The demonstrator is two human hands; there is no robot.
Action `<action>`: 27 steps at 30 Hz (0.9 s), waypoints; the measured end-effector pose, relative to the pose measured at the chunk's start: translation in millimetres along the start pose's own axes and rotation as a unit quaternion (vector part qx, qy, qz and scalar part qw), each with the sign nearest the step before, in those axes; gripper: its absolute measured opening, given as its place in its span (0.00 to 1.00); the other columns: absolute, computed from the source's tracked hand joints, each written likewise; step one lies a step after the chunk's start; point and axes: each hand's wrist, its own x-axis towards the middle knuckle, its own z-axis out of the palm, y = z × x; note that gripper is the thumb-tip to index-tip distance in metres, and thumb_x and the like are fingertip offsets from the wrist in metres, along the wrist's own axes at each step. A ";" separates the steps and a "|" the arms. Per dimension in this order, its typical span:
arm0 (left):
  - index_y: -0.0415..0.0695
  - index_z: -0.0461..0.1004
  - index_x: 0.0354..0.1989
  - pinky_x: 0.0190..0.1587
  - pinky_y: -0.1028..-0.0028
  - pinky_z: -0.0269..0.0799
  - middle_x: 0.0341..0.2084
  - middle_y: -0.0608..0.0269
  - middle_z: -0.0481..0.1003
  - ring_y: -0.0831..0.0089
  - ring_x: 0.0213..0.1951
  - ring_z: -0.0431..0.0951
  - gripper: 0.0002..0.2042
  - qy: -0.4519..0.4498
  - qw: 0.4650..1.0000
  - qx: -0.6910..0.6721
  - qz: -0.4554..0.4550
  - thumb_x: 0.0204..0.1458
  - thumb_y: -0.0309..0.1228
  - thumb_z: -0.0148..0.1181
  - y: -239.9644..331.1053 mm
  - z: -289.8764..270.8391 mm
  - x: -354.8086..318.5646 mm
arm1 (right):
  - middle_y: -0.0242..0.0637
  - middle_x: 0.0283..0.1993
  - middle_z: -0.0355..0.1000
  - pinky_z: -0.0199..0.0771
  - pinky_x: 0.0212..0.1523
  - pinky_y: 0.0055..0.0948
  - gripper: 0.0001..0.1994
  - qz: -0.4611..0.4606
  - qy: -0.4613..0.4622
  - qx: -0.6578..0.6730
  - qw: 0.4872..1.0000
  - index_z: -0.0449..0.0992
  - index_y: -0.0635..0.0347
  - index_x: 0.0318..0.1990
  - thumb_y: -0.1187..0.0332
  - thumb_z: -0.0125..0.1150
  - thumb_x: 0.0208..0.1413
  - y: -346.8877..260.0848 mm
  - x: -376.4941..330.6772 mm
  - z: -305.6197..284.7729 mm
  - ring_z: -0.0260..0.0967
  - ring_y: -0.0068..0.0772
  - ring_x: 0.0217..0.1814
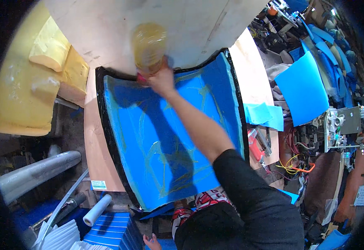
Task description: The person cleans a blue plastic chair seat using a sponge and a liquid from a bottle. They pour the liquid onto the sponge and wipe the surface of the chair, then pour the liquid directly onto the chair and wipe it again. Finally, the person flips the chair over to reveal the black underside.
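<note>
My right hand (pixel 162 80) reaches over the far edge of a blue sheet (pixel 178 121). It grips a clear plastic bottle (pixel 149 46) of yellowish liquid near its pink-red cap, with the bottle's body pointing away from me. Wet-looking yellowish streaks run in loops across the sheet. Black edging (pixel 108 121) borders its left, right and far sides, and its far edge curves against a large whitish block (pixel 165 25). Low in the picture my left hand (pixel 152 241) is partly cut off by the frame, fingers apart, holding nothing.
Yellow foam blocks (pixel 27 87) stand at the left above a grey roll (pixel 40 175). Light-blue foam pieces (pixel 265 116) and a red-handled tool (pixel 255 146) lie on the board's right side. A bent blue foam sheet (pixel 305 91) and machinery (pixel 340 125) are farther right.
</note>
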 end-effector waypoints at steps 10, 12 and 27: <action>0.35 0.57 0.56 0.48 0.70 0.63 0.49 0.52 0.62 0.65 0.47 0.65 0.32 -0.008 0.997 -0.083 -0.006 0.47 0.38 0.64 -69.6 72.9 17.6 | 0.50 0.37 0.73 0.73 0.37 0.45 0.29 -0.094 -0.171 -0.405 0.893 0.62 0.52 0.53 0.59 0.63 0.42 -3.4 67.2 -149.0 0.72 0.53 0.38; 0.38 0.56 0.58 0.49 0.66 0.63 0.52 0.50 0.59 0.61 0.50 0.63 0.32 -0.026 0.991 -0.121 -0.047 0.48 0.38 0.63 -45.4 62.3 13.8 | 0.50 0.36 0.73 0.74 0.35 0.46 0.27 -0.173 -0.173 -0.438 0.865 0.63 0.53 0.52 0.60 0.62 0.41 -15.9 67.0 -151.7 0.73 0.52 0.35; 0.35 0.55 0.58 0.51 0.67 0.63 0.53 0.46 0.59 0.59 0.55 0.62 0.32 -0.012 0.981 -0.190 -0.046 0.49 0.37 0.62 -69.8 62.9 19.6 | 0.43 0.40 0.74 0.72 0.43 0.36 0.30 0.035 -0.183 -0.229 0.955 0.67 0.60 0.49 0.61 0.72 0.36 -62.3 -127.8 -195.2 0.72 0.44 0.43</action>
